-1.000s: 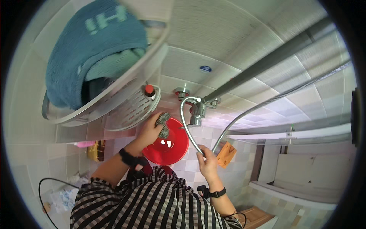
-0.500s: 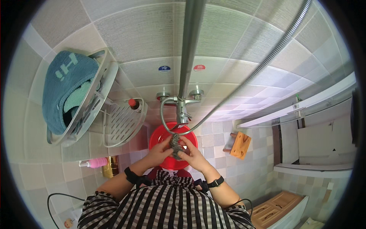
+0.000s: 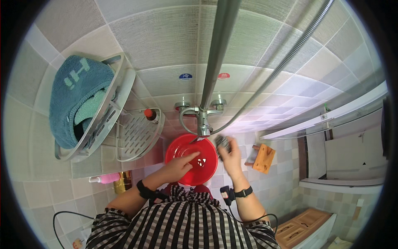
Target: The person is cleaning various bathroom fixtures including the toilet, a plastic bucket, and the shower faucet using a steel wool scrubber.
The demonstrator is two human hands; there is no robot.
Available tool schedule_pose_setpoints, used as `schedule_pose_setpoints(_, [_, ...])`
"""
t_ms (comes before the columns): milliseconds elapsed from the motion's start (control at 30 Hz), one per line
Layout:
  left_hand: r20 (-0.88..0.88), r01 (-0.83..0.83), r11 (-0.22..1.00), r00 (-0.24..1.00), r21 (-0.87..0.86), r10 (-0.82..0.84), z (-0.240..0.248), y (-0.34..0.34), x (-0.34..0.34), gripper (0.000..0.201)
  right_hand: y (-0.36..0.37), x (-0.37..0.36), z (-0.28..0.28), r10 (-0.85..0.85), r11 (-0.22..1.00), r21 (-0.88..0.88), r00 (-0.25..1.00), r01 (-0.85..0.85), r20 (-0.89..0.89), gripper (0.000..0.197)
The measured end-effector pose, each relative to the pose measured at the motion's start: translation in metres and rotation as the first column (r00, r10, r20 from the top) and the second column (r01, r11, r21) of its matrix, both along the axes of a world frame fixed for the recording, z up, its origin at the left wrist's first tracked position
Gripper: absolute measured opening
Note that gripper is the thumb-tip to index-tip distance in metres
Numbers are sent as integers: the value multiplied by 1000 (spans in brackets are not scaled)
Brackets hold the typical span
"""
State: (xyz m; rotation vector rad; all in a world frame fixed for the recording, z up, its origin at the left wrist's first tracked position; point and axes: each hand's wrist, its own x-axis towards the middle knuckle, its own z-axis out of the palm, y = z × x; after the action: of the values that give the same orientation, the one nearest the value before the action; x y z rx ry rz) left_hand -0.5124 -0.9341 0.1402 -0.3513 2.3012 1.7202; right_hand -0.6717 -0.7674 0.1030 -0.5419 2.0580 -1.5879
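Observation:
A red basin [image 3: 190,181] stands on the tiled floor below the chrome tap [image 3: 203,120], with light glinting off the water in it. Over its left half reaches my left hand [image 3: 179,167], holding nothing, its index finger stretched toward the middle. My right hand [image 3: 232,156] is beyond the basin's right rim, its fingers closed on a crumpled grey cloth [image 3: 223,145]. The cloth is dark and bunched up, somewhat blurred, and partly covered by the fingers; its exact kind cannot be made out.
A wooden stool [image 3: 264,158] stands to the right on the floor. At left, corner racks [image 3: 137,143] hold a teal towel [image 3: 72,103] and a red-capped bottle [image 3: 151,115]. A metal shower hose [image 3: 282,66] hangs from the upper right. A pink bottle [image 3: 108,178] sits beside a gold container [image 3: 122,183].
Both hands held the grey cloth together over the basin. The left has let go and stays over the basin; the right has carried the cloth rightward past the rim.

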Motion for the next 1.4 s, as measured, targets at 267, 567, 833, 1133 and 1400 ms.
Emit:
schedule_pose_setpoints(267, [49,-128,983,990,-131,135,-27,-27,52,41,-81,-66,6,-40,974,121,675,190,-737,35])
schedule_pose_setpoints(567, [35,-154,930,984,-333,175,-32,-43,102,40,-71,-92,-18,19,906,256,571,338,-821,16])
schedule_pose_setpoints(833, [3,-393,797,896,-459,444,-21,-35,138,36,-92,-75,25,174,984,119,570,-133,-803,34])
schedule_pose_setpoints(1133, [20,-491,715,818,-497,575,-9,37,179,39,-49,-81,-5,224,971,240,452,-24,-863,38])
schedule_pose_setpoints(1400, [79,-581,604,681,-546,728,-5,65,242,35,-59,-71,-25,134,981,42,505,-190,-852,31])
